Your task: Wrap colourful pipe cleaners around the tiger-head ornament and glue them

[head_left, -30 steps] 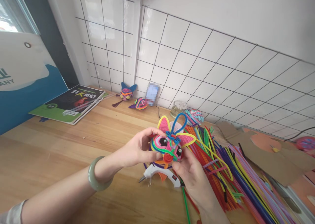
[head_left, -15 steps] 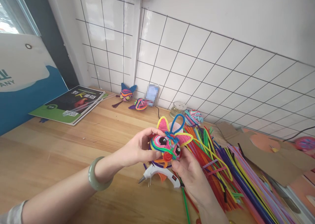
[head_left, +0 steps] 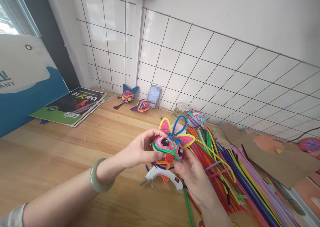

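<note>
Between my two hands is a round pipe-cleaner animal head point(head_left: 168, 147), striped in many colours. It has pink ears edged in yellow, black eyes, a red nose and a blue loop on top. My left hand point(head_left: 147, 147) is closed around its left side, thumb near the nose. My right hand point(head_left: 191, 170) grips the lower right side, with the fingers partly hidden behind the head. Below the head, a white hot glue gun point(head_left: 165, 176) lies on the wooden table point(head_left: 75, 157), its nozzle pointing left.
Bundles of coloured pipe cleaners point(head_left: 225, 173) spread to the right, beside cardboard point(head_left: 282, 163). Along the tiled wall stand two finished-looking pipe-cleaner heads point(head_left: 128, 94), a phone with a blurred screen point(head_left: 154, 95), a glass jar point(head_left: 181, 110) and a pastel pipe-cleaner piece point(head_left: 197, 119). Books point(head_left: 72, 107) lie at left.
Almost nothing differs. The animal head has tilted very slightly in my hands, and both hands keep their hold.
</note>
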Tool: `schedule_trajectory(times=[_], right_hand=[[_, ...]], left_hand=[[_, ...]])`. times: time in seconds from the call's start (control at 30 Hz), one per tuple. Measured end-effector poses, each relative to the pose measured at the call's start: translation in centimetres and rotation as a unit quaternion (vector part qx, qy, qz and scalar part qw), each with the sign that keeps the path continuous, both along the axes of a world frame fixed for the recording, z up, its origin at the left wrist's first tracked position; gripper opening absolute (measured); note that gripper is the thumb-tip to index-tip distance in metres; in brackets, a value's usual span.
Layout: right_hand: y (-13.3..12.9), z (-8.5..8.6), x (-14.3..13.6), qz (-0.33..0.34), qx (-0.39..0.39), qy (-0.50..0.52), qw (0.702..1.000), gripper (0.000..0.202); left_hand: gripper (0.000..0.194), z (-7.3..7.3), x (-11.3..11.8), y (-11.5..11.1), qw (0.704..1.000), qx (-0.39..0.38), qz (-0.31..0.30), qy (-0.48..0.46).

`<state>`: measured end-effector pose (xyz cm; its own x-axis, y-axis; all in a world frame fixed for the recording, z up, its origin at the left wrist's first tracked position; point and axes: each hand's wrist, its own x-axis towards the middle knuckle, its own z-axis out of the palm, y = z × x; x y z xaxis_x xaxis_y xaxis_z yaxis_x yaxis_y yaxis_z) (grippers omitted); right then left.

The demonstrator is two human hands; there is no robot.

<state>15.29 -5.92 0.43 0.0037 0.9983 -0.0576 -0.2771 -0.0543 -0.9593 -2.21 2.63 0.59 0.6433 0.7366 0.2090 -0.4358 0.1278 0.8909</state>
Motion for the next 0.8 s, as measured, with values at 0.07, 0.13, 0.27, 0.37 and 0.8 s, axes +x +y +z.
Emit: schedule_trajectory(times=[0.07,0.13,0.27,0.37,0.8], right_hand=[[-0.01,-0.06,0.04,0.005,0.0,0.002,1.0,0.055],[-0.03,-0.11,0.09,0.007,-0.002,0.002,1.0,0.055],[-0.06,-0.18,0.22,0.004,-0.006,-0.007,1.0,0.054],[-0.05,-0.23,0.35,0.005,-0.002,-0.014,1.0,0.05],[-0.06,0.05,-0.16,-0.006,-0.005,0.001,1.0,0.06]], left_hand=[[0.04,-0.06,0.02,0.02,1.0,-0.005,-0.002,-0.001],[0.04,-0.12,0.01,0.06,1.0,-0.002,-0.004,0.002],[0.04,-0.28,-0.04,0.16,1.0,0.01,-0.004,0.01],[0.04,-0.37,-0.04,0.19,1.0,0.011,-0.005,0.006],[0.041,-0.45,0.08,0.06,1.0,0.025,0.008,0.014]])
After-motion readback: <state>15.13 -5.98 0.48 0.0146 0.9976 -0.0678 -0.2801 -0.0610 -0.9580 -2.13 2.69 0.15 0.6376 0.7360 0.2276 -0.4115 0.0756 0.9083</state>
